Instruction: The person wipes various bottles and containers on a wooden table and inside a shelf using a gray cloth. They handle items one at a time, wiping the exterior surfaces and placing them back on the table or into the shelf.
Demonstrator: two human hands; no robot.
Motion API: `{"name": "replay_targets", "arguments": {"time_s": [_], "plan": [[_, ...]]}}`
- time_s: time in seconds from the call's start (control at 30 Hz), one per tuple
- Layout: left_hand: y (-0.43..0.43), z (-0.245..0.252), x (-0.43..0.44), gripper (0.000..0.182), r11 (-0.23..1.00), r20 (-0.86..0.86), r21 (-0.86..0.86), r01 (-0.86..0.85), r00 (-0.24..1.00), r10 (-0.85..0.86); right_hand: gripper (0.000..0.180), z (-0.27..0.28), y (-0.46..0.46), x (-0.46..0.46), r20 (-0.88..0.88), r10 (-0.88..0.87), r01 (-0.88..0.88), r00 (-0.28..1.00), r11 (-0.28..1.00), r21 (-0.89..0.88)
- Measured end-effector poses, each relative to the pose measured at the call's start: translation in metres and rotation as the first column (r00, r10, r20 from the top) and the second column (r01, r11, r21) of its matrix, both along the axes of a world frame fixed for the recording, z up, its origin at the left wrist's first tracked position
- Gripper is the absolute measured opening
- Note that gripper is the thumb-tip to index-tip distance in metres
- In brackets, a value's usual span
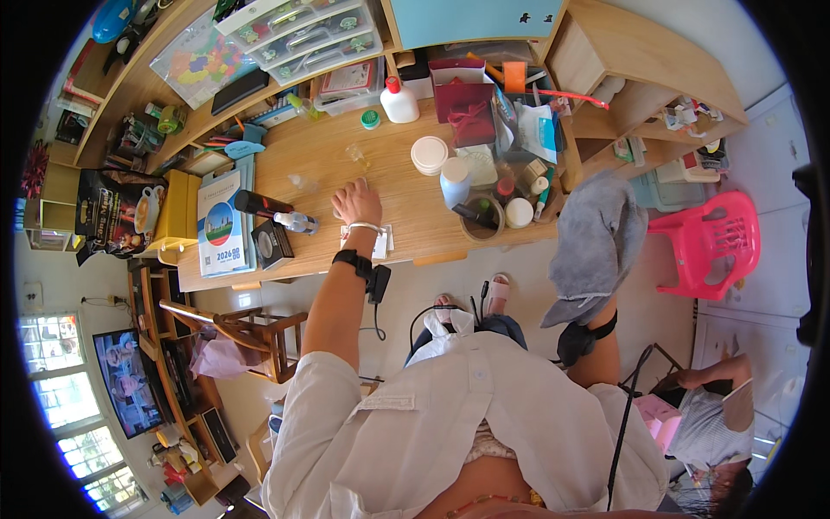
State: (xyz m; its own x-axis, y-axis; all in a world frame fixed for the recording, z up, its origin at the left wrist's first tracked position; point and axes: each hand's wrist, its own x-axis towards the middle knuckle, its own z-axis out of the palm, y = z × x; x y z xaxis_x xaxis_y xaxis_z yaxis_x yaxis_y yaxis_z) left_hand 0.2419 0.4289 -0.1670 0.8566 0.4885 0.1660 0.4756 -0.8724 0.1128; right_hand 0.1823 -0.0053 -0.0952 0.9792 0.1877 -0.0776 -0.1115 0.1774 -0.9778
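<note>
My left hand (358, 204) rests on the wooden desk (415, 207), its fingers bent downward. A pale bit of something shows by the thumb, but what lies under the palm is hidden. Just beyond the fingertips is a small clear container (356, 156); another clear plastic piece (303, 183) lies to the left. White cards or papers (382, 243) are under my left wrist. A grey cloth (593, 240) hangs over my right hand and hides its fingers, to the right of the desk. Left of my left hand are a clear spray bottle (298, 222) and a black cylinder (259, 203).
A white bottle (400, 102), a green-lidded jar (370, 119), a white-lidded tub (429, 156) and a dark red box (462, 94) stand on the desk. A pink plastic chair (720, 243) is at right, a wooden chair (272, 344) at left. Another person (713, 422) is behind at right.
</note>
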Motion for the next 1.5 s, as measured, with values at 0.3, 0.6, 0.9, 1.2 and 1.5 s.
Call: {"name": "replay_targets", "arguments": {"time_s": [0.3, 0.6, 0.9, 1.2, 1.5], "plan": [[-0.092, 0.071, 0.011, 0.073, 0.32, 0.585, -0.574, 0.754, 0.651, -0.483, 0.038, 0.022, 0.057, 0.041, 0.237, -0.118, 0.149, 0.964, 0.981, -0.121], [-0.08, 0.09, -0.018, 0.059, 0.408, 0.68, -0.479, 0.777, 0.623, -0.387, 0.035, 0.117, 0.174, 0.047, 0.221, 0.099, -0.177, 0.97, 0.913, 0.368], [-0.035, 0.173, -0.118, 0.046, 0.72, 0.564, -0.019, 0.694, 0.602, -0.565, 0.017, 0.139, 0.263, 0.011, 0.781, 0.31, 0.026, 0.543, 0.923, -0.384], [-0.024, 0.183, -0.173, 0.047, 0.582, 0.659, -0.6, 0.55, 0.751, -0.031, 0.034, 0.139, 0.298, -0.019, 0.135, 0.572, -0.58, 0.809, 0.739, 0.344], [-0.033, 0.205, -0.154, 0.091, 0.135, 0.623, -0.782, 0.609, 0.76, 0.182, 0.062, 0.131, 0.306, -0.013, 0.554, 0.448, -0.48, 0.701, 0.872, -0.099]]}}
